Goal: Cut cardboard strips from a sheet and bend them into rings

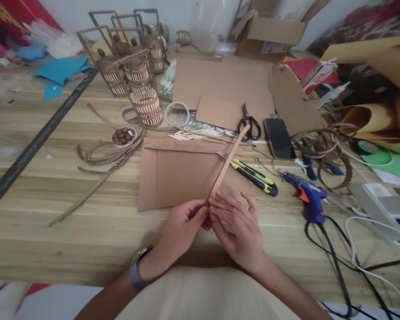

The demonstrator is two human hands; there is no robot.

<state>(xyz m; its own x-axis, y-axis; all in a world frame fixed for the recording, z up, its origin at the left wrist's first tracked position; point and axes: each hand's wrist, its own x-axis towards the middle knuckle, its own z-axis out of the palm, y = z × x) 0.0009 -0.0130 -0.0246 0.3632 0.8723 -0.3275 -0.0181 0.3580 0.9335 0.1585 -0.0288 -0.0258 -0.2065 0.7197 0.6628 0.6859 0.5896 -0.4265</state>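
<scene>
My left hand (186, 224) and my right hand (236, 224) meet above the table's front edge, both closed on the near end of a narrow cardboard strip (229, 161). The strip slants up and away to the right, its far end near the black scissors (249, 123). Fingers hide the gripped end. Behind it lies a flat piece of cardboard (183, 175). A yellow and black utility knife (256, 178), blade out, rests partly on that cardboard, to the right of the strip.
A blue glue gun (308, 195) with a black cord lies at the right beside a phone (280, 138). Lantern-like cardboard models (138, 73) stand at the back left. Loose strips (96, 189) and a bowl of brown balls (124, 136) are at the left.
</scene>
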